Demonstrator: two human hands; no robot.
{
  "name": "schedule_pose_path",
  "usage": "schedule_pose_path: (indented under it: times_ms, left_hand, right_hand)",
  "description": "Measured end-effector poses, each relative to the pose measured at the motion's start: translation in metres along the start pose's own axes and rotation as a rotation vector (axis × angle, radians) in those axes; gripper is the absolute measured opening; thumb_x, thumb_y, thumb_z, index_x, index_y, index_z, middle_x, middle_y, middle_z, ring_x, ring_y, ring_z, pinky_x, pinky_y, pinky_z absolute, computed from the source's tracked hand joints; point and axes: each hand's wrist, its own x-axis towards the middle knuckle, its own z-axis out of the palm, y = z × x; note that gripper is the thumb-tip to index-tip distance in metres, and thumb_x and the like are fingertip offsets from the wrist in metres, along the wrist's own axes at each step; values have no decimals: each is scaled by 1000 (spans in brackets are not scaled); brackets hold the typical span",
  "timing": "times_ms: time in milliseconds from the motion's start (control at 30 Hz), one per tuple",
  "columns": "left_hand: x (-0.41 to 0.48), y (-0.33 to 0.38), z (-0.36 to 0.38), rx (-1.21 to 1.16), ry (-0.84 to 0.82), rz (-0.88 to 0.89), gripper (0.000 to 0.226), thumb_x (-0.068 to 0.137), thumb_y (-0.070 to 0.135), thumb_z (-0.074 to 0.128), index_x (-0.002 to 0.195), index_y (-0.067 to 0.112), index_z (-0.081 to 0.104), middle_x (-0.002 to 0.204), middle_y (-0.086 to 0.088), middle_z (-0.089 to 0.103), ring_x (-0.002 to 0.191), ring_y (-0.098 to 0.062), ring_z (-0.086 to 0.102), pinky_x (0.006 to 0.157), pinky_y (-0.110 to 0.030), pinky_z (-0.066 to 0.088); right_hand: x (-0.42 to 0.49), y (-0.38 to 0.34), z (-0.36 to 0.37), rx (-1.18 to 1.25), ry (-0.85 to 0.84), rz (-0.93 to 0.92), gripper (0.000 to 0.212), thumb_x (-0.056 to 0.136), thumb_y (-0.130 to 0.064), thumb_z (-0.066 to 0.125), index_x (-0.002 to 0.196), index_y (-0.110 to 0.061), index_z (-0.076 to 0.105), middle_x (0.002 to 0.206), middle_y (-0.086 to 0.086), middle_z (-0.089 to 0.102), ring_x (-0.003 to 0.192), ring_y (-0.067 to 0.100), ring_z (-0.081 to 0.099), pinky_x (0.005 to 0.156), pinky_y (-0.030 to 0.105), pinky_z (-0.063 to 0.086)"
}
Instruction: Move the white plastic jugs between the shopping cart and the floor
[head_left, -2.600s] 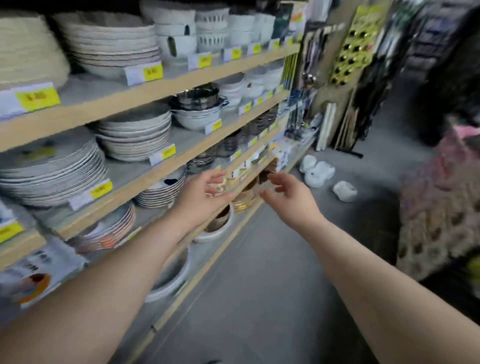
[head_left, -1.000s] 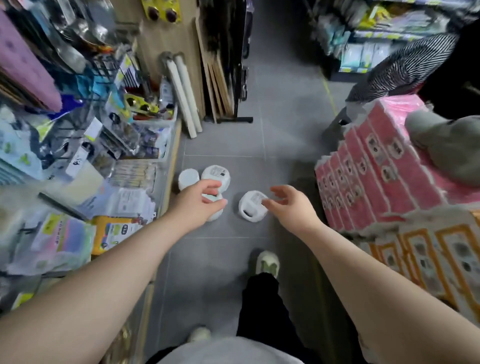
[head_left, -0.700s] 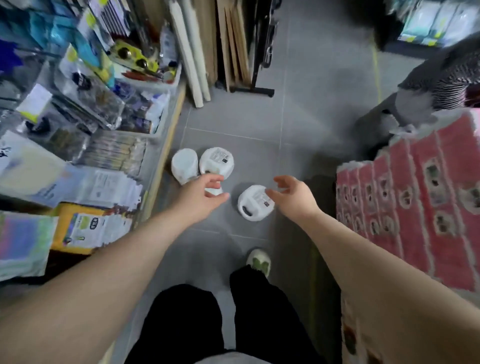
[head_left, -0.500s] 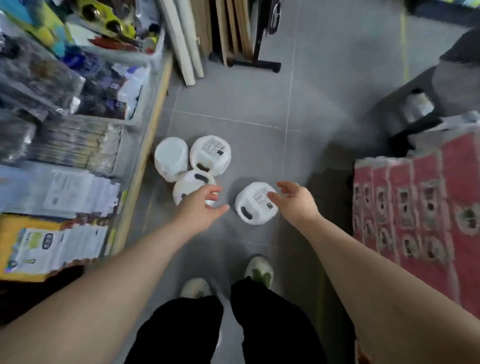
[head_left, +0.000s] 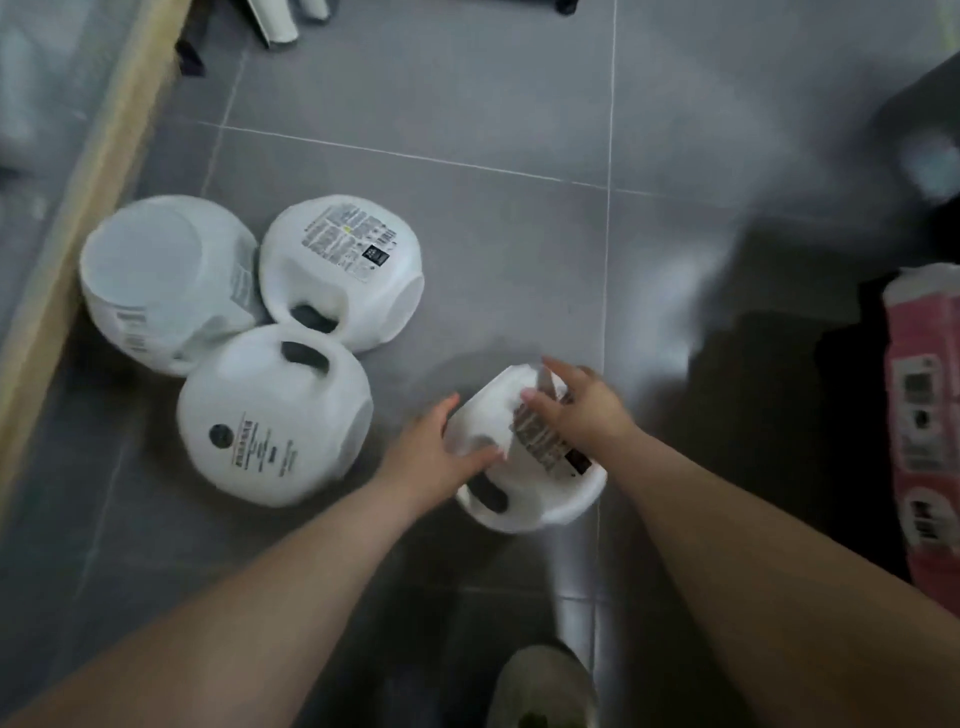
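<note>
Several white plastic jugs lie on the grey tiled floor (head_left: 519, 104). Three of them cluster at the left: one bottom-up (head_left: 156, 280), one with a printed label (head_left: 343, 265), one with a dark handle hole (head_left: 270, 415). A fourth jug (head_left: 524, 499) lies apart, nearest to me. My left hand (head_left: 436, 457) clasps its left side, with the thumb lying across the top. The fingers of my right hand (head_left: 576, 410) are laid over its label from the right. The jug rests on the floor. No shopping cart is plainly in view.
A wooden shelf edge (head_left: 78, 182) runs along the left. Pink wrapped packs (head_left: 924, 415) stand at the right, with a dark blurred shape (head_left: 914, 119) behind them. My shoe (head_left: 540, 686) is just below the held jug. White rolls (head_left: 280, 26) lean at the top.
I have bent down towards the floor and the jugs now look much closer. Both hands dropped from the air onto the lone jug, one on each side.
</note>
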Motion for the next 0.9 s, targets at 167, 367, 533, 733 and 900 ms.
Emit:
schedule_pose_path:
  times_ms: [167, 367, 533, 733, 900]
  left_hand:
    - [25, -24, 26, -152, -26, 8, 108, 52, 70, 73, 144, 33, 31, 136, 10, 52, 122, -14, 52, 105, -39, 43]
    - [26, -20, 31, -328, 56, -46, 90, 45, 59, 84, 124, 37, 48, 114, 14, 64, 104, -10, 62, 93, -39, 53]
    - [-21, 3, -1, -281, 108, 12, 95, 38, 62, 87, 123, 40, 50, 115, 13, 64, 103, -9, 62, 90, -37, 54]
    - [-149, 74, -86, -283, 147, 58, 89, 51, 42, 92, 128, 37, 49, 114, 19, 60, 103, -3, 60, 83, -20, 47]
    - [-287, 140, -181, -321, 222, 92, 97, 33, 53, 90, 120, 44, 50, 119, 14, 60, 109, -10, 60, 95, -32, 51]
  right_hand:
    - [27, 24, 13, 285, -86, 20, 99, 55, -70, 76, 141, -37, 43, 129, -3, 60, 112, 14, 61, 102, 35, 48]
    - [18, 22, 14, 387, -79, 39, 87, 69, -50, 81, 144, -29, 43, 124, -6, 58, 112, 12, 58, 98, 27, 47]
    - [-35, -3, -4, 512, -23, 48, 86, 66, -47, 83, 142, -30, 45, 125, -5, 61, 111, 13, 60, 98, 31, 49]
    - [-150, -87, -77, 608, -71, 10, 95, 58, -49, 88, 141, -31, 46, 123, -6, 64, 107, 15, 65, 97, 40, 52]
    - [-271, -195, -153, 665, -137, -62, 94, 58, -40, 90, 140, -32, 45, 119, -8, 66, 102, 15, 68, 92, 40, 54]
